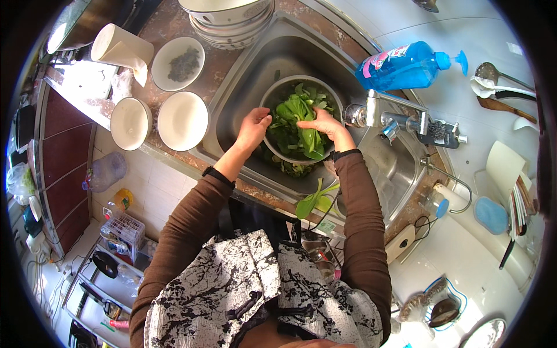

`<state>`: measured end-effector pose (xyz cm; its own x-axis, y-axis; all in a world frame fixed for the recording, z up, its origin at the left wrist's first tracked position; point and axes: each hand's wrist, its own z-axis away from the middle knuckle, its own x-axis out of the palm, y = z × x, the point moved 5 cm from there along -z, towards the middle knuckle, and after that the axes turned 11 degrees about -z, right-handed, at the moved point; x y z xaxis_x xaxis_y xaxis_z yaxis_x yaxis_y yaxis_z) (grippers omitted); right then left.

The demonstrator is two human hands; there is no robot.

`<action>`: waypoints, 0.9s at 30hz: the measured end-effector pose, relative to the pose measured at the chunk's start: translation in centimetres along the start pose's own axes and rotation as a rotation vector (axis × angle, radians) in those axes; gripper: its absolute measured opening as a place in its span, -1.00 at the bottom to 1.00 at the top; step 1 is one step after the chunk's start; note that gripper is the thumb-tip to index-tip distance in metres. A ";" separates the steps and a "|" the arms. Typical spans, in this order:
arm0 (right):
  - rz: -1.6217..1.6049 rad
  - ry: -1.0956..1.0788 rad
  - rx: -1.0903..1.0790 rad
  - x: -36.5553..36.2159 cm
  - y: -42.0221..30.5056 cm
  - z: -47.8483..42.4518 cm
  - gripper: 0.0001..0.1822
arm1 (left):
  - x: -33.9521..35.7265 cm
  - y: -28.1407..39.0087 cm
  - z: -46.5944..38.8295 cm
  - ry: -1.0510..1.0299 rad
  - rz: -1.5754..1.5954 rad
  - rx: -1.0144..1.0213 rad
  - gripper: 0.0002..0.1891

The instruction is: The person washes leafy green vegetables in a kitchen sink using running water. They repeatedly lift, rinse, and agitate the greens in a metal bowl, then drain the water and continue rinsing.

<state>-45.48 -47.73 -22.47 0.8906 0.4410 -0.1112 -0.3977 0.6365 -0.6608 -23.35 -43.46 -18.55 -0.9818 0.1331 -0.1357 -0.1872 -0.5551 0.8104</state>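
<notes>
A round metal basin [266, 148] stands in the larger bowl of a stainless steel sink [235, 89], filled with leafy green vegetables [300, 115]. My right hand [324, 124] reaches over the basin's right side, thumb and fingers closed around some of the greens. At the left rim is my left hand [254, 126], its thumb and fingers apart, with nothing visible between them. More leaves [289, 167] lie in the sink just below the basin. Loose green leaves with pale stems [310, 204] rest on the sink's near edge, by my right forearm.
White bowls [182, 121] and a bowl with dark contents [178, 64] stand left of the sink, near stacked bowls [235, 26]. A faucet [373, 108] reaches over the basin's right side. Behind it stands a blue pump bottle [400, 65]. A smaller sink bowl [387, 161] adjoins at right.
</notes>
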 end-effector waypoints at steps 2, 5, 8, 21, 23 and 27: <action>0.360 0.268 0.048 -1.5 -0.3 0.0 -0.10 | -0.1 0.2 0.2 -0.002 -0.024 0.016 -0.67; 0.363 0.605 -0.104 -1.2 -1.3 1.0 -0.17 | -0.4 0.2 0.2 0.011 -0.026 0.016 -0.68; 0.615 0.556 -0.266 3.8 -2.3 0.5 -0.18 | -0.3 0.0 0.1 0.013 -0.001 0.005 -0.68; 0.718 0.341 -0.105 3.2 1.5 -2.7 -0.51 | 0.2 0.0 0.7 -0.003 -0.023 0.010 -0.65; 0.539 0.294 0.001 1.5 2.1 -3.1 -0.52 | 0.2 -0.3 0.8 0.004 -0.030 0.000 -0.65; 0.277 0.387 -0.008 -0.2 2.5 -2.7 -0.57 | 0.2 -0.5 0.5 -0.008 -0.036 0.029 -0.66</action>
<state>-46.07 -47.94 -26.10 0.7685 0.3242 -0.5516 -0.6315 0.5229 -0.5725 -23.44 -42.79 -18.68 -0.9742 0.1590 -0.1601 -0.2208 -0.5260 0.8213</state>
